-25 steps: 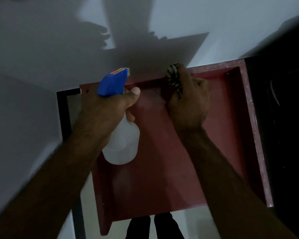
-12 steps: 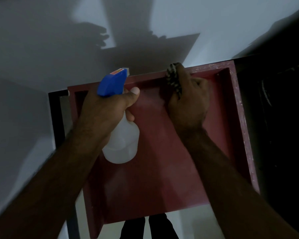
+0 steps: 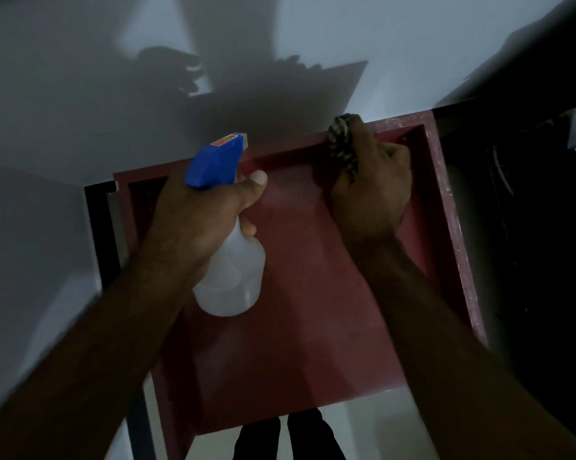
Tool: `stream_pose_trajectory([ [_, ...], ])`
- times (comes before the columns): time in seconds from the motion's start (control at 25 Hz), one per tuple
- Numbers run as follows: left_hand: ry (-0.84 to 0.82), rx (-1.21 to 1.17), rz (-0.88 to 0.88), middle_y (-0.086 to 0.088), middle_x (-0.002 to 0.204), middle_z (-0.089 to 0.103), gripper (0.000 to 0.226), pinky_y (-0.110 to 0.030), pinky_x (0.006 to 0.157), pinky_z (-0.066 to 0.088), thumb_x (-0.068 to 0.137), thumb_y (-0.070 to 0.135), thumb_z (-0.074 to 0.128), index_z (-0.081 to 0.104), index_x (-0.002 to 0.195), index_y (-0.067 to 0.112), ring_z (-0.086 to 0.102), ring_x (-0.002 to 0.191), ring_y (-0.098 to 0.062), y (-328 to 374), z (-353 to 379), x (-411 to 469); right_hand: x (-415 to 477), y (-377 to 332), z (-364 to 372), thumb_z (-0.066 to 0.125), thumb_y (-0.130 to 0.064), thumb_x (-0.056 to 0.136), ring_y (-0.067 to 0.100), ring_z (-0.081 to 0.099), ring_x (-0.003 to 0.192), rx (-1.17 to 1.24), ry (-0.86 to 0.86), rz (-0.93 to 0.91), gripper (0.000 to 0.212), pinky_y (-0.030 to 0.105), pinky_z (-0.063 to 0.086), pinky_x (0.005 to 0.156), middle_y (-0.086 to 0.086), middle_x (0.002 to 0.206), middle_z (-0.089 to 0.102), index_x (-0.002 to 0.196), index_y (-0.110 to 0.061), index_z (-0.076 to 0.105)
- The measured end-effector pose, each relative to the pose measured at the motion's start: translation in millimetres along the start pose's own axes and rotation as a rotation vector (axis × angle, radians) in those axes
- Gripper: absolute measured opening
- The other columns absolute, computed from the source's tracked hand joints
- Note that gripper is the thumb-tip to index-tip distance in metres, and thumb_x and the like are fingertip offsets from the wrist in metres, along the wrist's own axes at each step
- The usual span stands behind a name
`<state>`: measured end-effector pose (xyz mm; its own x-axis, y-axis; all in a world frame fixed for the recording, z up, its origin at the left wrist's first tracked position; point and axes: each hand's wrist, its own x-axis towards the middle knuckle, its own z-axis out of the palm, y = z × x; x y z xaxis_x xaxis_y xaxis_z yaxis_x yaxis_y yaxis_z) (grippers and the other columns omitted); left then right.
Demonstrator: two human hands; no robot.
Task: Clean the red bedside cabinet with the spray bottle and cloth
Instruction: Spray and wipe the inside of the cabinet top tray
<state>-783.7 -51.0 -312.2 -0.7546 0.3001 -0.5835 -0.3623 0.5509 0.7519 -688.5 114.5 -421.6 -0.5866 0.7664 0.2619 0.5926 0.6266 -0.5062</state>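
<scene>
Scene: a person leans over a red bedside cabinet [image 3: 313, 310] in dim light, seen from above, with both bare forearms reaching in from the lower edge of the view.
Left hand: the left hand [image 3: 197, 220] wraps its fingers [image 3: 258, 178] tight around the neck of a spray bottle [image 3: 230, 273], which hangs over the left half of the cabinet's top (blue trigger head up, pale translucent body below).
Right hand: the right hand [image 3: 369, 190] is closed on a bunched, dark-and-light patterned cloth [image 3: 341, 144], pressing it against the raised back rim of the cabinet near the far right corner.
Cabinet: its top is a shallow red tray with raised edges; the right rim shows pale scuffs.
Surroundings: a pale wall [image 3: 80, 78] behind carries the shadows of both hands; a dark piece of furniture [image 3: 528, 227] stands just beside the cabinet on the right (details lost in shadow).
</scene>
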Motion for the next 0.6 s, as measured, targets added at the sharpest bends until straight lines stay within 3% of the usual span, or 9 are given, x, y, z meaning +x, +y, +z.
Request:
stream_pose_trajectory([
  [0.12, -0.007, 0.006, -0.002, 0.002, 0.089, 0.067, 0.022, -0.046, 0.082, 0.061, 0.084, 0.038, 0.078, 0.060, 0.096, 0.034, 0.069, 0.059, -0.016, 0.4, 4.2, -1.0, -9.6, -18.3, 6.8, 0.067, -0.010, 0.085, 0.023, 0.055, 0.093, 0.045, -0.049, -0.037, 0.058, 0.034, 0.047, 0.073, -0.004, 0.110, 0.074, 0.141, -0.024, 0.063],
  [0.24, -0.006, 0.009, -0.016, 0.005, 0.081, 0.067, 0.025, -0.052, 0.085, 0.059, 0.082, 0.040, 0.079, 0.064, 0.099, 0.031, 0.069, 0.059, -0.017, 1.8, 8.7, -4.4, -11.4, -20.7, 3.4, 0.074, -0.008, 0.083, 0.025, 0.058, 0.091, 0.059, -0.072, -0.117, 0.058, 0.036, 0.050, 0.071, -0.003, 0.110, 0.075, 0.139, -0.023, 0.065],
  [0.36, -0.005, 0.000, -0.027, 0.008, 0.077, 0.068, 0.023, -0.053, 0.083, 0.060, 0.080, 0.042, 0.081, 0.064, 0.095, 0.037, 0.069, 0.059, -0.017, 3.8, 11.1, -8.3, 2.5, -0.5, -9.5, 0.075, -0.024, 0.088, 0.024, 0.059, 0.093, -0.014, -0.006, 0.017, 0.051, 0.033, 0.048, 0.070, -0.001, 0.097, 0.073, 0.138, -0.030, 0.064],
  [0.48, -0.009, -0.005, -0.025, 0.001, 0.074, 0.067, 0.022, -0.053, 0.081, 0.061, 0.080, 0.041, 0.082, 0.063, 0.092, 0.038, 0.069, 0.059, -0.018, 5.3, 13.6, -14.1, 8.6, 7.9, -13.5, 0.069, -0.026, 0.090, 0.025, 0.058, 0.100, -0.047, -0.013, 0.139, 0.054, 0.033, 0.044, 0.075, -0.001, 0.100, 0.074, 0.143, -0.031, 0.059],
  [0.6, -0.009, 0.002, -0.033, -0.005, 0.081, 0.069, 0.025, -0.053, 0.082, 0.061, 0.079, 0.042, 0.082, 0.063, 0.094, 0.035, 0.069, 0.060, -0.018, 5.8, 16.4, -18.1, -1.7, -4.6, -7.7, 0.073, -0.015, 0.088, 0.018, 0.054, 0.092, 0.008, -0.040, -0.007, 0.051, 0.029, 0.038, 0.071, -0.003, 0.103, 0.074, 0.136, -0.028, 0.065],
])
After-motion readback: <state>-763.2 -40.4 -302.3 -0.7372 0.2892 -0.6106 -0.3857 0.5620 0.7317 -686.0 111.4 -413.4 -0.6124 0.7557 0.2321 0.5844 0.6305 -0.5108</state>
